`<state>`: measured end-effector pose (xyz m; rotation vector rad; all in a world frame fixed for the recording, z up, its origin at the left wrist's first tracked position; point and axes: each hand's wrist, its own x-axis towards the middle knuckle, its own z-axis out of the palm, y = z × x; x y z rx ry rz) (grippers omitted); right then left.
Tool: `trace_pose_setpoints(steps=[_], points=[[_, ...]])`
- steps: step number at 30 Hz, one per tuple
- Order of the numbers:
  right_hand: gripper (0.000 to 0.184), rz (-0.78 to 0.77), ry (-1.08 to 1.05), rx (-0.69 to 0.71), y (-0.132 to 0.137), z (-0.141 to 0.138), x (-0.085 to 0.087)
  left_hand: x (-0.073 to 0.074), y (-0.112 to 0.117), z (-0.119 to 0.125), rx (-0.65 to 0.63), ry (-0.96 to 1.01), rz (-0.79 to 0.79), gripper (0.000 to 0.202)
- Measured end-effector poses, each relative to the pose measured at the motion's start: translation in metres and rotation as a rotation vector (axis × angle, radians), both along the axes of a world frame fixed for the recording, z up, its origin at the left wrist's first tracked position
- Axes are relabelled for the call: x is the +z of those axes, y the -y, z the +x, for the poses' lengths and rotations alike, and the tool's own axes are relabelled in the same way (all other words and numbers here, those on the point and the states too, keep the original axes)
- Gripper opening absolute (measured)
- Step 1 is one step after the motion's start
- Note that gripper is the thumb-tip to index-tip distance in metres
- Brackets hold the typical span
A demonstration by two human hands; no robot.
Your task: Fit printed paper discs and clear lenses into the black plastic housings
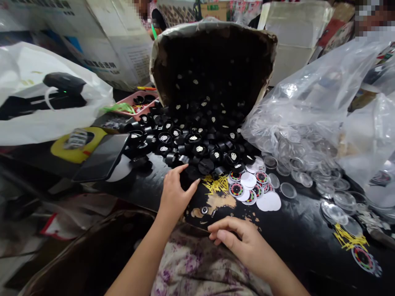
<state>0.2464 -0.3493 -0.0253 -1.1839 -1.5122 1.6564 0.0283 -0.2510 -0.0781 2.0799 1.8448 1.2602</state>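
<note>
Close by the near edge of a heap of black cups, the left hand, with thumb and pointing finger spread wide. Hard to tell if touching a cup there. All jumbled on the dark table, those cups, many with a pale spot inside. Lower down and to the right, by the near edge of the table, the right hand, with bent fingers and the thumb close to them. Cannot tell if holding some small thing.

Between the two hands, a small ring on the table, near a light brown patch. Just beside the left thumb, a little pile of thin yellow sticks. Right of the sticks, round cards with bright colours, mixed with white circles. Farther right, lots of clear lids, by a see-through bag.

Behind the cups, a big box on its side, mouth toward the hands, with more cups inside. Left of the heap, a pink tray; nearer, a flat dark slab beside a yellow roll.
</note>
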Motion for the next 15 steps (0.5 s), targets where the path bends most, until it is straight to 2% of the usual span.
trace_pose_setpoints(steps=[6, 10, 15], points=[[0.028, 0.021, 0.032, 0.000, -0.002, 0.002, -0.006, -0.002, -0.004, -0.006, 0.062, 0.125, 0.035, 0.051], [0.028, 0.035, 0.044, -0.009, -0.001, 0.005, -0.007, 0.005, -0.009, -0.007, 0.041, 0.097, 0.012, 0.050], [0.027, 0.026, 0.055, -0.025, 0.001, 0.009, -0.007, 0.010, -0.001, -0.013, 0.063, 0.060, 0.025, 0.054]])
